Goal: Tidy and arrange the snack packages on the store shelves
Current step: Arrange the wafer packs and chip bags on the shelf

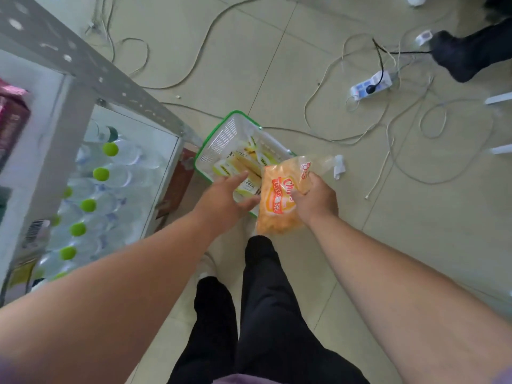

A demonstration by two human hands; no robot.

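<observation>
Head view, looking straight down: an orange snack bag point(279, 200) with a red and white label hangs above the near right corner of a basket, held up off the floor by the right hand point(315, 200), whose fingers and thumb are curled round the bag's right edge near its clear top. The left hand point(221, 203) reaches out beside the bag with its fingers straight and spread over the basket, holding nothing; whether its fingertips touch the bag cannot be told. Below the hands, the white basket point(221, 139) with a green rim sits on the tiled floor and holds several yellow and white snack packages point(243, 164) lying flat in it. To the left of the basket stands a grey metal shelf unit point(83, 67), and on its low shelf stand rows of clear water bottles with green caps point(101, 174). A dark red package point(12, 120) shows at the far left edge on a higher shelf. Black trouser legs point(266, 300) of the person fill the lower middle. Across the floor beyond the basket lie loose white cables point(327, 134) and a white power strip point(371, 85).
</observation>
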